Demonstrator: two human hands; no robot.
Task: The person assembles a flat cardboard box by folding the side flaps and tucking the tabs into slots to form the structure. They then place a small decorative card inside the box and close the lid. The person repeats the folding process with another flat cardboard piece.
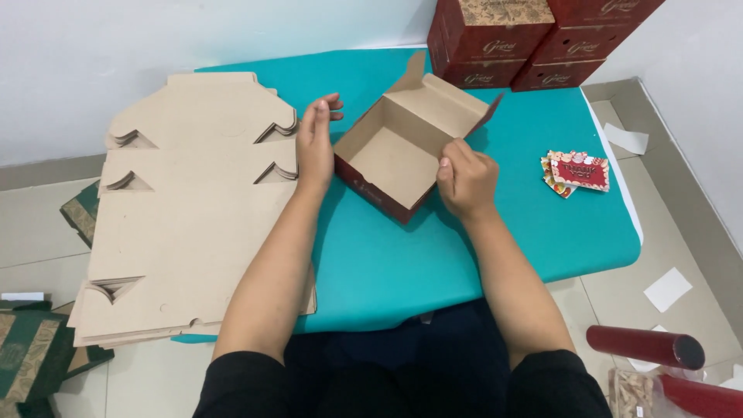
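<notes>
**Halfway through folding a box, side walls going up**

So from where I'm watching, the box sits on the teal mat, mid-table, half formed: brown card inside, dark red outside, bottom flat and walls standing, with the back flap still leaning out toward the stack of finished red boxes.

Left hand is pressed flat against the box's left wall, fingers loose and spread, not really clamping anything. Right hand is curled shut, pinching the right wall near the front corner.

My read: this is the wall-locking step. The next bit probably calls for tucking that pinched side panel inward while the other hand keeps the opposite wall from splaying.

Contents: the box is empty, just bare card. The finished ones at the back are closed, so no telling what's inside. Flat unfolded blanks are piled to the left, and a few small red cards lie on the right edge of the mat.
</notes>
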